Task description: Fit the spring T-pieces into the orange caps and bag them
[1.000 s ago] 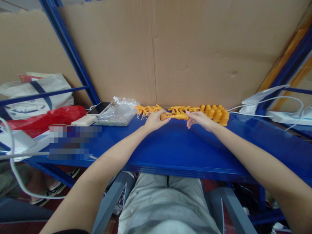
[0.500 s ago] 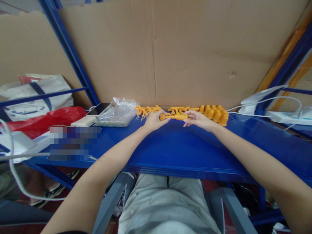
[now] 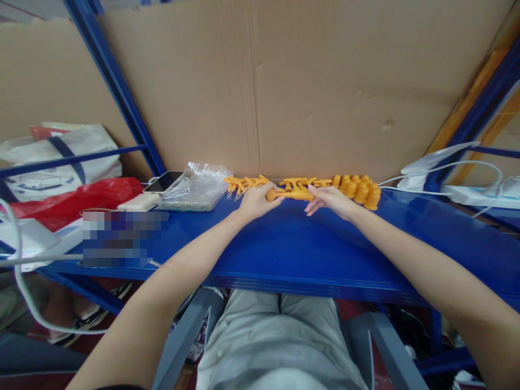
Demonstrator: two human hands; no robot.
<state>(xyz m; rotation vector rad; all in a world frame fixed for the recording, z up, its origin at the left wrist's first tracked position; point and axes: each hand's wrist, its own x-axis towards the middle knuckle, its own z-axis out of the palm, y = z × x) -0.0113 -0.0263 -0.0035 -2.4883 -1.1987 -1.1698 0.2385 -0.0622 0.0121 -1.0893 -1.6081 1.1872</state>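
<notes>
Just above the blue tabletop, an orange plastic part (image 3: 298, 193) lies sideways between my hands. It has a rounded knob at the left, a thin ribbed stretch and a thicker body at the right. My left hand (image 3: 260, 201) is closed, pinching the knob end between thumb and fingers. At the other end, my right hand (image 3: 326, 199) grips the thicker body with its fingertips, which cover the tip. Behind my hands lie several orange branch-shaped pieces (image 3: 300, 182), and more (image 3: 246, 183) with thin wiry ends sit to the left. Several orange cylindrical pieces (image 3: 357, 189) stand grouped right of my right hand.
The blue table (image 3: 284, 249) backs onto a cardboard wall (image 3: 260, 97). To the left are a clear plastic bag (image 3: 199, 189), a phone (image 3: 164, 182), a white power bank (image 3: 140, 202) and a red bag (image 3: 81, 200). White cables (image 3: 459, 164) run at the right.
My right hand's fingers have shifted and rolled around the right end of the orange part. My left hand and the part stay almost in place.
</notes>
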